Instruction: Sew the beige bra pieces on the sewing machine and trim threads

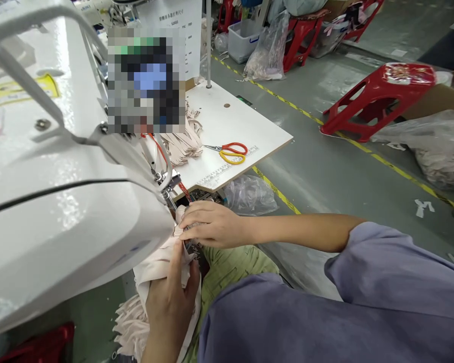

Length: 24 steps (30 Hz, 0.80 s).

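A white sewing machine (60, 201) fills the left of the view, its needle area (170, 189) just above my hands. My right hand (212, 224) lies curled over pale pink fabric (159, 262) right under the needle, fingers pressed together on the cloth. My left hand (174, 297) comes up from below, its fingers closed on the same pink fabric, which hangs in folds down toward my lap. The machine's head hides the plate beneath the fabric.
A white table (249, 126) behind the machine carries red and yellow scissors (230, 151) and a pile of pale pink strips (185, 141). A clear plastic bag (249, 194) lies under its edge. Red plastic stools (378, 96) and full bags stand on the grey floor.
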{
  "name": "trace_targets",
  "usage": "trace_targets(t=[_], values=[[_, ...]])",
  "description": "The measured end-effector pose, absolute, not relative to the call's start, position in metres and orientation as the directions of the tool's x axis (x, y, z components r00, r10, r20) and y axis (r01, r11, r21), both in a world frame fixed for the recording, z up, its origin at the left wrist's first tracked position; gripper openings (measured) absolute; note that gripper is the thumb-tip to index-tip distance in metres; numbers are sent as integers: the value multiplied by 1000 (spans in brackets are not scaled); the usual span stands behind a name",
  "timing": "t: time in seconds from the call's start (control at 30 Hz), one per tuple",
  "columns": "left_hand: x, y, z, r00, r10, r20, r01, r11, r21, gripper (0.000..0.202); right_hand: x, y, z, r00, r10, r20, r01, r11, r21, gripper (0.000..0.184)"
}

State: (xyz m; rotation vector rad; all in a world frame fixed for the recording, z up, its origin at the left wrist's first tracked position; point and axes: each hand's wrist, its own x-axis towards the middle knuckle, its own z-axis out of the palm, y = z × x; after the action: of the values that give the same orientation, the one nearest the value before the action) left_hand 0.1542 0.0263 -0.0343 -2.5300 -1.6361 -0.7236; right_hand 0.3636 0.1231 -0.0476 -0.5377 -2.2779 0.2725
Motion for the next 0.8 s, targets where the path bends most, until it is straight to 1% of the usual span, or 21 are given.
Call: trace_targets(t=[0.1,0.17,0.23,0.27,0.33,0.37,0.4,0.43,0.47,0.5,0.53,0.57,0.6,0.63,0.7,0.8], values=[[144,29,-32,405,832,378,835,-505,216,76,364,128,-45,-662,418,622,349,907,-237,20],[133,34,-31,491,800,345,798,-572,188,73,363,131,-41,-691,388,610,352,917,-185,20],[123,41,-30,566,754,333,764,-632,132,72,361,133,-37,-711,371,598,338,925,-172,20],[120,44,-29,590,736,333,753,-650,103,73,360,132,-35,-710,376,596,331,925,-189,19],[118,49,-28,609,718,336,746,-663,66,75,359,130,-35,-685,427,590,316,904,-288,20],[120,49,-27,604,725,331,753,-655,62,74,359,128,-37,-658,480,581,303,874,-379,20],[122,49,-26,591,740,321,767,-639,63,72,359,127,-39,-618,556,556,282,817,-503,19],[125,47,-25,570,759,316,784,-617,67,70,359,125,-42,-575,649,498,248,719,-649,18],[129,45,-24,550,776,310,801,-595,70,67,358,125,-45,-541,738,404,198,579,-791,21],[132,42,-23,531,791,304,814,-576,76,65,357,126,-49,-517,806,289,140,413,-900,27],[136,40,-22,509,807,300,827,-554,89,64,354,128,-53,-499,847,181,84,255,-963,35],[140,37,-22,479,825,298,842,-529,110,63,349,131,-57,-483,869,102,38,137,-990,42],[143,34,-22,441,846,300,857,-496,138,63,344,135,-60,-463,884,68,7,80,-997,48],[146,33,-22,400,866,301,872,-461,165,63,338,140,-62,-431,899,74,-4,80,-997,50],[152,30,-23,326,892,314,897,-397,194,63,327,150,-61,-347,924,158,39,183,-982,47],[158,31,-25,283,891,356,924,-353,149,64,315,161,-53,-300,907,295,186,359,-915,32]])
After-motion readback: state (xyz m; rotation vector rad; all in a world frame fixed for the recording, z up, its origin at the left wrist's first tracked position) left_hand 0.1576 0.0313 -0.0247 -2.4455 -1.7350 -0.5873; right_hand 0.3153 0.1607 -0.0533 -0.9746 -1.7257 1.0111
